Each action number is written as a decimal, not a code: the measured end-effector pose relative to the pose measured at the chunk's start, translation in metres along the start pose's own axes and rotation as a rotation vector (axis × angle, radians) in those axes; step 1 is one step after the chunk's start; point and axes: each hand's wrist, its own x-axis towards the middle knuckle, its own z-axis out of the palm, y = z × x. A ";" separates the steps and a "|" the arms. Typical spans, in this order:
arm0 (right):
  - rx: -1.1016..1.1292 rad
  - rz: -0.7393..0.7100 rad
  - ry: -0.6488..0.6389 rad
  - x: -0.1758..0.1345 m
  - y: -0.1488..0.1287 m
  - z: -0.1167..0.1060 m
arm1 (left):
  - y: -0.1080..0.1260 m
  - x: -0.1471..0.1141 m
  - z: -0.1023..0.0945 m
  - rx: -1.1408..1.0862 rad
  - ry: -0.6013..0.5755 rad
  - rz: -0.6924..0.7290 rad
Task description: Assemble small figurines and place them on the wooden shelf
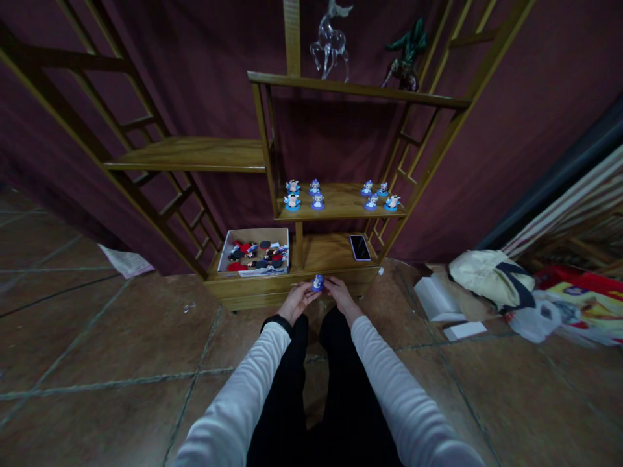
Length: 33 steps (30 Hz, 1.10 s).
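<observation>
Between my two hands, low in front of the shelf unit, is a small purple-and-white figurine (317, 283) on a round purple base, held upright. My left hand (298, 302) grips it from the left, and the fingertips of my right hand (339, 293) close on its right edge. Above, similar purple figurines (318, 202) and blue-based figurines (293, 202) stand on the middle shelf (341, 206) in two groups, left and right. A cardboard box (230, 241) of jumbled red, black and white figurines rests on the lower shelf, left of my hands.
A phone (360, 247) lies on the lower shelf's right side. A clear deer figure (331, 42) and a dark green statue (407, 55) stand on the upper shelf. White boxes (438, 298), a cloth bag (489, 279) and plastic bags (535, 318) lie on the floor at right.
</observation>
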 end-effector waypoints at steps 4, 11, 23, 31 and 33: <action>-0.028 0.051 -0.045 0.000 0.003 0.000 | -0.002 0.007 -0.007 -0.088 0.004 0.011; -0.058 0.065 0.008 0.006 0.010 0.002 | -0.002 0.008 -0.008 -0.059 -0.005 -0.039; 0.016 0.062 0.091 0.005 0.005 0.002 | 0.000 0.003 -0.005 0.058 0.016 -0.051; 0.047 0.111 0.094 0.007 0.004 0.002 | 0.001 0.004 -0.004 0.092 0.022 -0.086; 0.037 0.123 0.085 0.007 0.004 0.001 | 0.001 0.004 -0.003 0.094 0.035 -0.085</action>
